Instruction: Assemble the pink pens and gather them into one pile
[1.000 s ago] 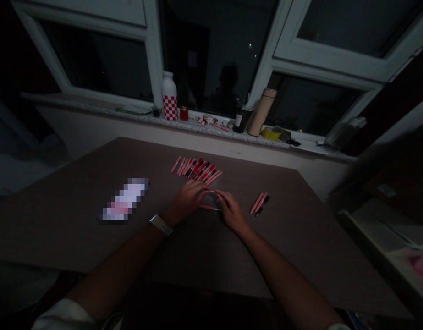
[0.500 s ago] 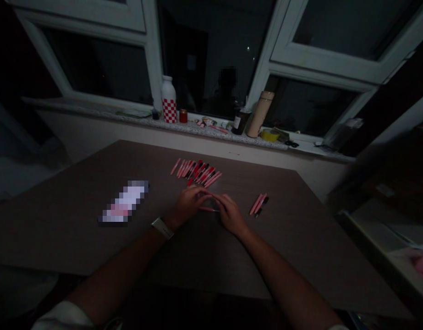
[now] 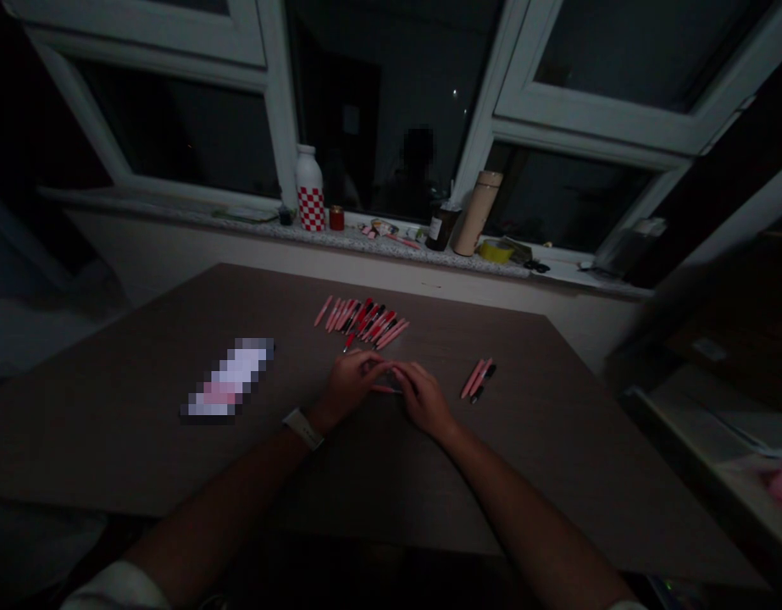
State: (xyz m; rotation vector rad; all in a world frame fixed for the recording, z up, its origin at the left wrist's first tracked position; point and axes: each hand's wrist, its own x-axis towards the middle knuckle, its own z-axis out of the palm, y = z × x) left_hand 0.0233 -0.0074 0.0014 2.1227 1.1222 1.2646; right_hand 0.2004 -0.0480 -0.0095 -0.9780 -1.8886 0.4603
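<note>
My left hand (image 3: pixel 351 383), with a pale watch (image 3: pixel 303 429) on its wrist, and my right hand (image 3: pixel 427 400) meet fingertip to fingertip over the middle of the table. Both are closed on what looks like a pink pen, mostly covered by the fingers. Just beneath them a second pink pen (image 3: pixel 385 389) lies partly hidden. Beyond the hands is a spread pile of pink, red and black pens (image 3: pixel 363 322). One short red pen piece (image 3: pixel 348 342) lies at its near edge. Right of my right hand sit a few pink pens (image 3: pixel 474 379) and black pieces.
A phone (image 3: pixel 231 377), blurred out, lies left on the brown table (image 3: pixel 251 474). Along the windowsill (image 3: pixel 365 244) stand a red-checked white bottle (image 3: pixel 311 191), a small red jar (image 3: pixel 336 218), a dark cup (image 3: pixel 440 229), a beige flask (image 3: pixel 478 212) and yellow tape (image 3: pixel 495 251).
Both hands have drawn slightly nearer to me and their fingertips closer together. More of the red piece by the pile shows. The camera view has tilted a little.
</note>
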